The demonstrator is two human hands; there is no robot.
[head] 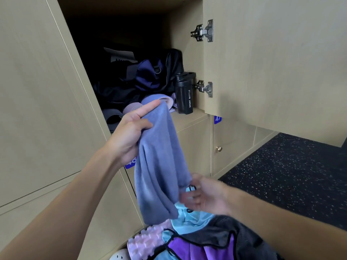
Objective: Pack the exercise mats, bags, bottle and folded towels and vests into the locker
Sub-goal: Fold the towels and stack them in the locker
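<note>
My left hand (131, 132) grips the top of a blue-grey towel (159, 162) that hangs down in front of the open locker (185, 53). My right hand (204, 196), blurred, is at the towel's lower right edge with fingers spread; whether it holds the cloth I cannot tell. Inside the locker lie a navy bag (148, 76), dark bags, rolled mats (129, 107) at the front and a black sport bottle (185, 94) upright at the right. Below, a pile holds a light blue vest (189, 216), a purple vest (195, 250) and dark cloth.
The locker door (272, 62) stands open to the right with two metal hinges. A pink ridged foam roller (146, 241) lies by the pile. Closed numbered lockers sit below and to the left. Dark speckled floor (291, 175) spreads to the right.
</note>
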